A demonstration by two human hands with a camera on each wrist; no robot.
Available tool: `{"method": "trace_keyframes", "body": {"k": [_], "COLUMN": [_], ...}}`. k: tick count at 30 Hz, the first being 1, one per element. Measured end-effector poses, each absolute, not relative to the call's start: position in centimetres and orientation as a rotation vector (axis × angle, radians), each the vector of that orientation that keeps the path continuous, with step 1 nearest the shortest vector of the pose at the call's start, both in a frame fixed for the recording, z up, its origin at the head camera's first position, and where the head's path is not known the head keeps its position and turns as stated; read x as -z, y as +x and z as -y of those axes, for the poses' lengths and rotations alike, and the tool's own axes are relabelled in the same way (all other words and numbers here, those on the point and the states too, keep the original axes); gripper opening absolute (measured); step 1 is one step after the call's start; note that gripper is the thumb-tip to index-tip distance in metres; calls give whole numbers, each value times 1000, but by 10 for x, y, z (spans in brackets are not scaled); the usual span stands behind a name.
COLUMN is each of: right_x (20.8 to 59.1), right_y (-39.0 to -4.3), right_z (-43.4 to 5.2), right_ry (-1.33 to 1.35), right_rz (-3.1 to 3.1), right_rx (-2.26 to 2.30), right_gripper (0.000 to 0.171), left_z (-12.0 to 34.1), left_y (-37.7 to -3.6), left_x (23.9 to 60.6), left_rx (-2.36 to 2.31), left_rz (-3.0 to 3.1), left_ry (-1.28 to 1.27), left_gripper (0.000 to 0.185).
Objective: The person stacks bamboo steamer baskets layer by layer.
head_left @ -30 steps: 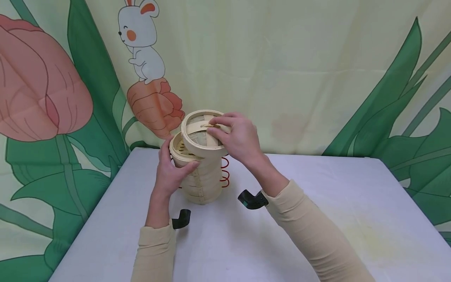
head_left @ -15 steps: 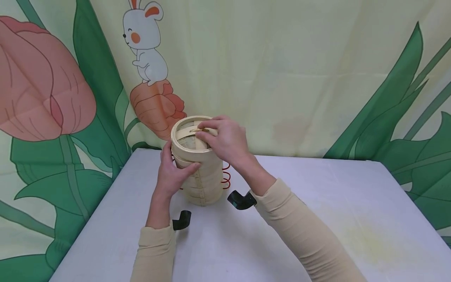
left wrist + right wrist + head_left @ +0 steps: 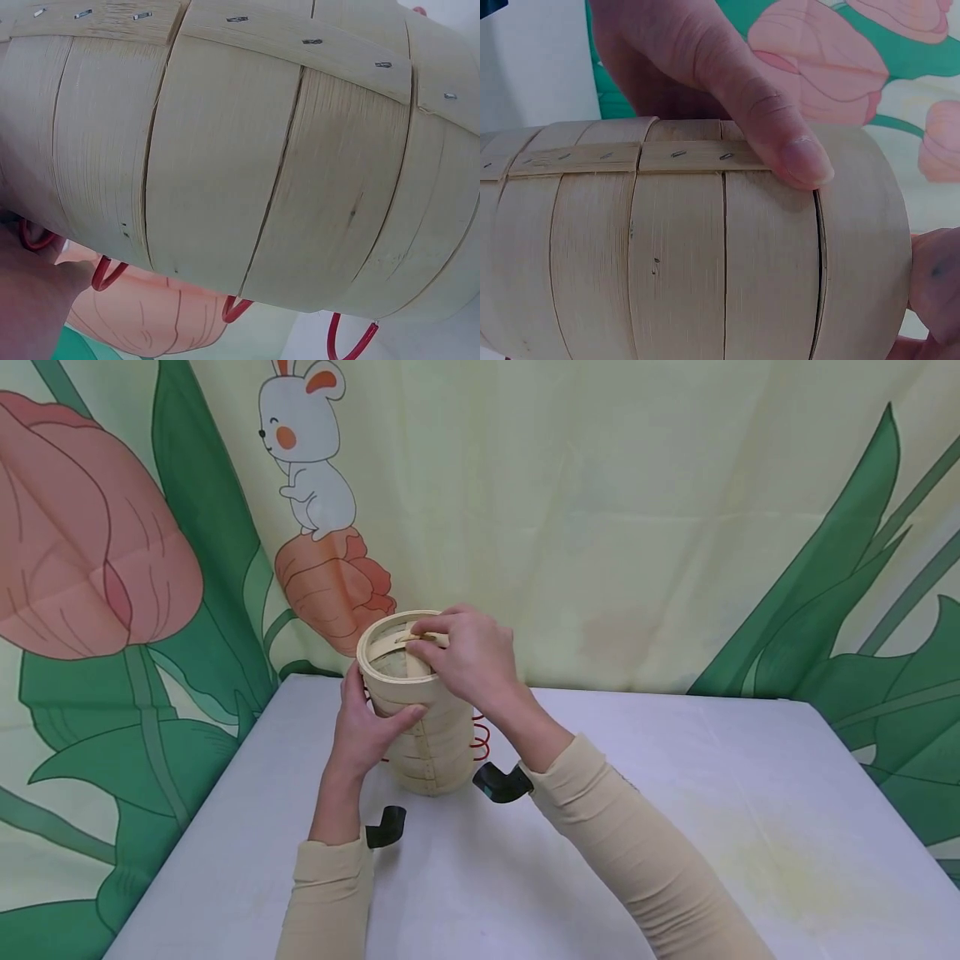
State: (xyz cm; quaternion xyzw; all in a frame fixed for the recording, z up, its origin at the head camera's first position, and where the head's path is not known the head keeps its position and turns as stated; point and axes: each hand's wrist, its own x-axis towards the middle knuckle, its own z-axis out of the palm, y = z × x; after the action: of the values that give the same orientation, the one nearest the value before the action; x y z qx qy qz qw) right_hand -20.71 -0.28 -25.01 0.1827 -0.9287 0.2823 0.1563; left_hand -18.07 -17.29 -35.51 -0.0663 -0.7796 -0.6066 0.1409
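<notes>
Both hands raised, arms bent: left hand [image 3: 365, 724] curled sideways, right hand [image 3: 462, 657] pinching, fingers down.

A tall stack of round pale bamboo steamer tiers [image 3: 430, 739] stands upright near the far left part of the white bench [image 3: 675, 827], with red wire loops showing at its sides. A round woven bamboo lid [image 3: 390, 662] with a strap handle sits on top, slightly tilted and offset to the left.

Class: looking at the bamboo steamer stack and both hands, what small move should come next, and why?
Probably let go of the lid: it appears seated level on the steamer stack, the right hand pinches its handle strip, and the left hand steadies the side.
</notes>
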Motion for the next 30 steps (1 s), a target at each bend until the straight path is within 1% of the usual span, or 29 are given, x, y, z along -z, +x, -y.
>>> {"method": "trace_keyframes", "body": {"k": [18,30], "right_x": [253,255], "right_y": [-202,-201], "right_z": [10,10], "right_ry": [488,483], "right_rz": [2603,2593], "right_rx": [-659,-690], "right_gripper": [22,21], "left_z": [173,172], "left_y": [-180,-181], "left_x": [355,356], "left_rx": [1773,1764], "left_rz": [2253,2277], "left_ry": [-188,-155], "left_gripper": [104,106]}}
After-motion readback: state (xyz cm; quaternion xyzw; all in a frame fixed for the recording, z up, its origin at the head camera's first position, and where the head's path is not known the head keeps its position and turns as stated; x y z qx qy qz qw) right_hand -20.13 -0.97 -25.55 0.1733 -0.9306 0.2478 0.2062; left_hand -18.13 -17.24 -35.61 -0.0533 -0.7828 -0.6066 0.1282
